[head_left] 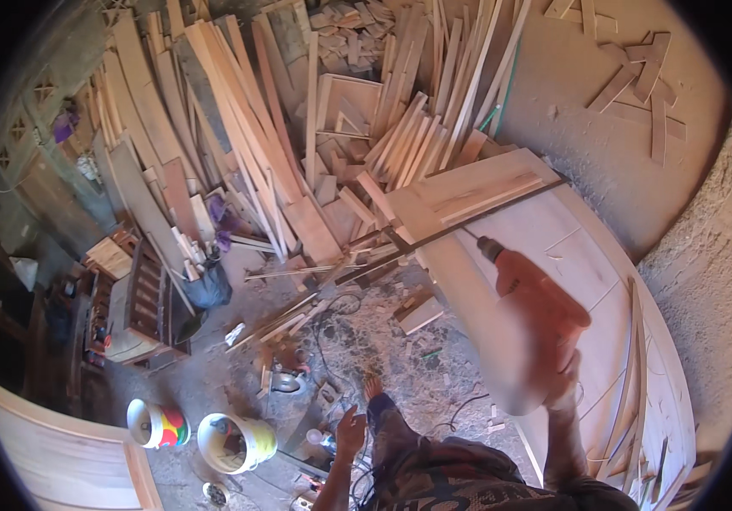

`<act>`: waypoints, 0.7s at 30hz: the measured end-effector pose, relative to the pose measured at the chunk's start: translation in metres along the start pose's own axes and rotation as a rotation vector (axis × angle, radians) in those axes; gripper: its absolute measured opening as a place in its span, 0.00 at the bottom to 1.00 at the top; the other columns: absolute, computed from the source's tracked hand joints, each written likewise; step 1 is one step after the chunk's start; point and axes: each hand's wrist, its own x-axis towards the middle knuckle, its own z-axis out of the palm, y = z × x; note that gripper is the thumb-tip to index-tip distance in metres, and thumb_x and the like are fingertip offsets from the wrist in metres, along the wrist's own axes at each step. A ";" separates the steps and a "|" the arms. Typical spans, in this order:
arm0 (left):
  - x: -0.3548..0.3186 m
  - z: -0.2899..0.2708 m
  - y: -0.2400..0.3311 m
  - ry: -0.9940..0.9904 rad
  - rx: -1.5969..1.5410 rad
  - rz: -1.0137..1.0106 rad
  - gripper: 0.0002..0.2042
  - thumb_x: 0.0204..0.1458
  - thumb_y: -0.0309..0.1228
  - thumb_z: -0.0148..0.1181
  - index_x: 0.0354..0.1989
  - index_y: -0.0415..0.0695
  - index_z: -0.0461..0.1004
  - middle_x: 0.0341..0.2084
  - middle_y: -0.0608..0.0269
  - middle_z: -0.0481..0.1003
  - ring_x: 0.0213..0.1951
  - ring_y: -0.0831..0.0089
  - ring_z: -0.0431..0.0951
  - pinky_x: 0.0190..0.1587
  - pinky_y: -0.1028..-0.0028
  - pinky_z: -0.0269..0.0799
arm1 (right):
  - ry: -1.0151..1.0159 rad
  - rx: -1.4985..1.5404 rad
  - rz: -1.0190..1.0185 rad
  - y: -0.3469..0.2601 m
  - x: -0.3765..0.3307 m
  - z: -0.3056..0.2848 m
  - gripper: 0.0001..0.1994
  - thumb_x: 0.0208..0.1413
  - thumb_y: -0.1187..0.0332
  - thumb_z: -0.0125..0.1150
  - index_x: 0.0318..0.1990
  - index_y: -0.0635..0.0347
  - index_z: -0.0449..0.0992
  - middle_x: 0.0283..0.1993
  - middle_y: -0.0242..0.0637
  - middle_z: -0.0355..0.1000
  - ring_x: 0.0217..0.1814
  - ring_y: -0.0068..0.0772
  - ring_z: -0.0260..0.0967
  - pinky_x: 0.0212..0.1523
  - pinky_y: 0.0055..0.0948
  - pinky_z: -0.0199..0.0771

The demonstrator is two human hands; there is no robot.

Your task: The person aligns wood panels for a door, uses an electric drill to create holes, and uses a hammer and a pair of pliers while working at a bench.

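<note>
Across the far end of a broad wooden panel (pixel 574 234), we see a long dark bar (pixel 510 204); over the panel's left part, a red drill (pixel 536 294) points toward it, the right hand (pixel 564 383) clasped around its grip. Beyond the left edge, the left hand (pixel 351 433) hangs free, fingers loosely parted.

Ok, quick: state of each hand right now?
Left hand: loosely open, nothing visible in it.
Right hand: closed, holding the red power drill.
</note>
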 end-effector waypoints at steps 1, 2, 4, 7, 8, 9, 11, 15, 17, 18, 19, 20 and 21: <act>0.016 -0.002 0.000 -0.047 0.016 -0.037 0.21 0.57 0.33 0.57 0.56 0.35 0.72 0.35 0.47 0.81 0.35 0.64 0.83 0.38 0.69 0.77 | 0.025 -0.023 -0.019 -0.006 0.013 0.009 0.26 0.35 0.70 0.60 0.46 0.75 0.73 0.23 0.35 0.70 0.19 0.24 0.67 0.20 0.21 0.66; 0.033 -0.004 -0.001 -0.093 0.034 -0.074 0.21 0.57 0.34 0.57 0.57 0.35 0.72 0.35 0.47 0.81 0.35 0.66 0.83 0.39 0.69 0.77 | 0.047 -0.051 -0.036 -0.012 0.025 0.015 0.25 0.37 0.70 0.60 0.47 0.75 0.73 0.25 0.36 0.71 0.20 0.23 0.67 0.20 0.21 0.67; 0.073 -0.005 0.018 -0.193 -0.020 -0.147 0.22 0.57 0.35 0.57 0.57 0.34 0.72 0.36 0.49 0.81 0.37 0.68 0.82 0.41 0.70 0.76 | 0.050 -0.030 -0.132 -0.020 0.053 0.022 0.24 0.41 0.74 0.62 0.50 0.74 0.72 0.33 0.39 0.74 0.22 0.22 0.67 0.22 0.21 0.69; 0.132 -0.020 0.049 -0.276 0.063 -0.063 0.23 0.58 0.34 0.59 0.58 0.32 0.70 0.37 0.55 0.81 0.35 0.72 0.82 0.39 0.74 0.76 | 0.100 -0.083 -0.139 -0.034 0.087 0.054 0.23 0.43 0.72 0.62 0.50 0.73 0.72 0.41 0.42 0.74 0.24 0.23 0.69 0.25 0.23 0.74; 0.149 -0.027 0.043 -0.290 -0.044 -0.020 0.22 0.59 0.35 0.58 0.58 0.33 0.70 0.37 0.56 0.81 0.35 0.72 0.82 0.39 0.73 0.76 | 0.124 -0.089 -0.139 -0.032 0.093 0.062 0.24 0.43 0.71 0.63 0.49 0.75 0.72 0.41 0.43 0.74 0.24 0.23 0.70 0.25 0.22 0.73; 0.167 -0.031 0.052 -0.279 -0.038 -0.025 0.21 0.59 0.35 0.58 0.56 0.33 0.72 0.36 0.56 0.81 0.36 0.72 0.81 0.40 0.73 0.76 | 0.142 -0.098 -0.145 -0.032 0.099 0.070 0.24 0.43 0.70 0.63 0.49 0.76 0.72 0.41 0.44 0.74 0.23 0.24 0.70 0.25 0.22 0.72; 0.201 -0.041 0.071 -0.259 -0.011 -0.045 0.18 0.59 0.35 0.59 0.52 0.34 0.74 0.35 0.56 0.81 0.36 0.72 0.80 0.42 0.73 0.75 | 0.220 -0.034 -0.189 -0.030 0.108 0.094 0.27 0.41 0.65 0.65 0.47 0.78 0.71 0.35 0.44 0.74 0.20 0.24 0.69 0.21 0.21 0.69; 0.263 -0.040 0.131 -0.270 -0.009 0.050 0.17 0.61 0.33 0.58 0.53 0.34 0.74 0.37 0.56 0.80 0.38 0.72 0.80 0.43 0.73 0.75 | 0.201 -0.092 -0.189 -0.033 0.130 0.104 0.25 0.48 0.65 0.65 0.49 0.78 0.71 0.38 0.45 0.74 0.22 0.22 0.70 0.21 0.20 0.69; 0.293 -0.016 0.177 -0.307 -0.113 0.073 0.16 0.62 0.32 0.57 0.53 0.34 0.75 0.41 0.55 0.79 0.41 0.72 0.80 0.45 0.73 0.75 | 0.178 -0.213 -0.153 -0.043 0.147 0.102 0.23 0.53 0.64 0.63 0.50 0.76 0.71 0.37 0.42 0.74 0.22 0.20 0.69 0.21 0.20 0.69; 0.313 -0.003 0.195 -0.312 -0.157 0.152 0.16 0.62 0.32 0.57 0.53 0.34 0.75 0.43 0.55 0.79 0.42 0.72 0.80 0.46 0.73 0.75 | 0.160 -0.263 -0.136 -0.048 0.159 0.102 0.22 0.56 0.63 0.62 0.50 0.76 0.70 0.37 0.40 0.74 0.22 0.20 0.68 0.21 0.19 0.68; 0.332 0.010 0.213 -0.311 -0.194 0.227 0.16 0.62 0.32 0.57 0.53 0.34 0.75 0.44 0.55 0.78 0.44 0.72 0.79 0.47 0.73 0.74 | 0.098 -0.271 -0.115 -0.048 0.174 0.102 0.21 0.58 0.64 0.61 0.52 0.74 0.70 0.35 0.37 0.72 0.22 0.19 0.67 0.20 0.20 0.68; 0.339 0.035 0.258 -0.351 -0.248 0.225 0.16 0.62 0.32 0.57 0.53 0.34 0.75 0.45 0.54 0.78 0.46 0.71 0.79 0.49 0.73 0.73 | 0.056 -0.295 -0.093 -0.049 0.189 0.095 0.20 0.59 0.65 0.60 0.54 0.73 0.69 0.33 0.34 0.71 0.23 0.18 0.66 0.20 0.20 0.68; 0.341 0.057 0.312 -0.387 -0.300 0.225 0.16 0.63 0.32 0.56 0.52 0.34 0.75 0.46 0.54 0.78 0.48 0.70 0.78 0.52 0.72 0.72 | 0.012 -0.314 -0.072 -0.051 0.204 0.088 0.20 0.61 0.66 0.59 0.55 0.71 0.69 0.31 0.30 0.69 0.23 0.18 0.65 0.19 0.20 0.67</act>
